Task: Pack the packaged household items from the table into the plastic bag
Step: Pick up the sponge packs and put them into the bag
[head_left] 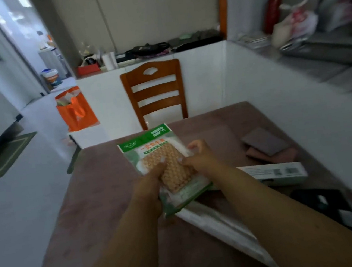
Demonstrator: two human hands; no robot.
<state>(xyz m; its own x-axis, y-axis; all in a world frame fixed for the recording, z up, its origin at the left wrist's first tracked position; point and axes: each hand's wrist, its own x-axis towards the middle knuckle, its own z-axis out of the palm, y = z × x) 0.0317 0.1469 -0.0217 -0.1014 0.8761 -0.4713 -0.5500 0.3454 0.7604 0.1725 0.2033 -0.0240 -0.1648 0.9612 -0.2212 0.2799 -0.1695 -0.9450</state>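
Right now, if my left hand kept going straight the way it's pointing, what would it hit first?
The left hand points away across the table, already gripping the green packet. Beyond that, probably the wooden chair at the far edge, though depth is unclear.

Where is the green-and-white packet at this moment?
In the head view the green-and-white packet is at centre, held above the table by the left hand and right hand, in front of the wooden chair.
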